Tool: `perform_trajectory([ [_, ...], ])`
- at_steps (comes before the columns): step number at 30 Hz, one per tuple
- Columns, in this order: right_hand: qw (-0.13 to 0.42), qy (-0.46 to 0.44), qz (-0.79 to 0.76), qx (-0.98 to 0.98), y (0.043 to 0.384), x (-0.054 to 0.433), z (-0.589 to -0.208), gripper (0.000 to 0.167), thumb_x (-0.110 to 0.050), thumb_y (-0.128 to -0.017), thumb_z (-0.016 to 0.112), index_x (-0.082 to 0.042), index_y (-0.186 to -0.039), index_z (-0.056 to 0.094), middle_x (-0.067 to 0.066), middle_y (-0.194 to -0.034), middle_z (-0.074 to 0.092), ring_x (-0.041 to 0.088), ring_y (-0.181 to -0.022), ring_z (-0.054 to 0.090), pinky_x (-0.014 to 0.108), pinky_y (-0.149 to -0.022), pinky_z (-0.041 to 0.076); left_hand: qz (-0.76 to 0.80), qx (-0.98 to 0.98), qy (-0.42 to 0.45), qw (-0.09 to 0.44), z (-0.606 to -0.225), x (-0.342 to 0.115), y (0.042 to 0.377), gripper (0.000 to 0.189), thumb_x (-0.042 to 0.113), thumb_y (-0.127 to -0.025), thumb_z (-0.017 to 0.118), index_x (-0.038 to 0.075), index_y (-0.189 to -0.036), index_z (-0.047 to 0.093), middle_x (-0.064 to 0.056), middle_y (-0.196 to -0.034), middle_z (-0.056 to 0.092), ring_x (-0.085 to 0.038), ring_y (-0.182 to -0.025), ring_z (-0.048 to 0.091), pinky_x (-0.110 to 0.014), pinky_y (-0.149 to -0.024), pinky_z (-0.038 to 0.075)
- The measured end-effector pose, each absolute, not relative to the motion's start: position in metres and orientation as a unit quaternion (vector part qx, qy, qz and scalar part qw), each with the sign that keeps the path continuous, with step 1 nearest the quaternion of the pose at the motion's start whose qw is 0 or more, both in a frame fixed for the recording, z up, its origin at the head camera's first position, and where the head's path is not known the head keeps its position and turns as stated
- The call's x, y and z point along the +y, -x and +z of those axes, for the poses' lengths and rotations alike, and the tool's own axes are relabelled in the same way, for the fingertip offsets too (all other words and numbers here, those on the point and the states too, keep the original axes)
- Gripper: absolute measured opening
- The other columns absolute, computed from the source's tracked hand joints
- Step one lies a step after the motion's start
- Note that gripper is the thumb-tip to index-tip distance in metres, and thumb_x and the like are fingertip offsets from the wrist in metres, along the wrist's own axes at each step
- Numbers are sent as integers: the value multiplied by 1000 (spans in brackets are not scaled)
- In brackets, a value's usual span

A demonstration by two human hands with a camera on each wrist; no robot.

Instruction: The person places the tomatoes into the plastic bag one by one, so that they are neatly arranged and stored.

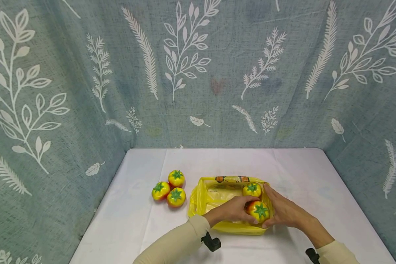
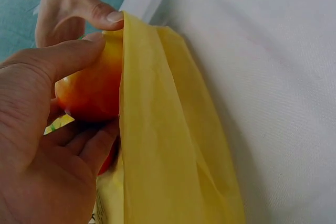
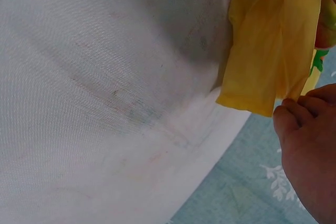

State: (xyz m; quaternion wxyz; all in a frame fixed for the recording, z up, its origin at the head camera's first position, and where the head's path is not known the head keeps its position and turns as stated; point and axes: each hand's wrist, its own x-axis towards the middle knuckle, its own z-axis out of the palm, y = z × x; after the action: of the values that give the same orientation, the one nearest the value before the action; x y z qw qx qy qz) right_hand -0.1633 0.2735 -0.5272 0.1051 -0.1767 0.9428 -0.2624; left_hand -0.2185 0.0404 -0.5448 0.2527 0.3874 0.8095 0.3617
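Observation:
A yellow plastic bag (image 1: 198, 183) lies spread with its mouth facing up, its sides standing like a shallow tray. My left hand (image 1: 232, 209) grips a yellow-red toy tomato (image 1: 259, 212) with a green leafy top, at the right end of the bag. Thumb and fingers stand on either side of this tomato (image 2: 92, 95) in the left wrist view. Behind it, a second tomato (image 1: 252, 190) sits inside the bag. My right hand (image 1: 285, 211) holds the bag's right edge; the right wrist view has its fingers (image 3: 296, 114) curled at the yellow rim.
Left of the bag, three more toy tomatoes (image 1: 176, 197) stand in a close cluster on the white tabletop (image 1: 132, 220). A grey-green curtain (image 1: 217, 121) with white leaf prints rises behind the table and along both sides.

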Motion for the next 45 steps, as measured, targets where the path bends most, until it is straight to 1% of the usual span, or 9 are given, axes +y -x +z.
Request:
perform_trajectory([
  [13,103,169,-259,945,162,274,-529,137,-62,-66,86,4,-160,10,32,-162,17,50,-141,34,62,-109,37,336,813,-393,267,-551,43,217,72,30,-87,82,16,-149,48,7,-134,58,2,-107,54,-17,-94,47],
  [30,120,158,-269,942,162,272,-528,136,-58,-68,87,-1,-161,7,31,-162,17,51,-141,33,63,-109,37,313,819,-404,261,-549,41,216,71,28,-87,82,16,-149,48,8,-134,58,3,-109,54,-17,-97,45],
  [37,119,160,-269,942,162,273,-529,136,-58,-68,87,-2,-162,5,31,-162,16,51,-141,34,63,-108,37,313,820,-399,266,-543,37,216,72,31,-88,82,17,-150,48,8,-138,56,2,-112,54,-18,-100,45],
  [43,115,164,-266,943,162,273,-529,135,-59,-68,86,-2,-162,6,31,-163,15,51,-141,33,64,-108,36,306,820,-410,255,-537,31,216,72,32,-90,79,16,-152,46,7,-142,55,1,-116,54,-17,-99,45],
  [45,111,167,-265,943,162,273,-529,134,-58,-69,86,-1,-161,8,30,-163,15,51,-142,33,64,-108,36,312,816,-416,253,-536,29,216,72,31,-91,78,15,-153,45,6,-145,54,0,-119,54,-17,-100,45],
])
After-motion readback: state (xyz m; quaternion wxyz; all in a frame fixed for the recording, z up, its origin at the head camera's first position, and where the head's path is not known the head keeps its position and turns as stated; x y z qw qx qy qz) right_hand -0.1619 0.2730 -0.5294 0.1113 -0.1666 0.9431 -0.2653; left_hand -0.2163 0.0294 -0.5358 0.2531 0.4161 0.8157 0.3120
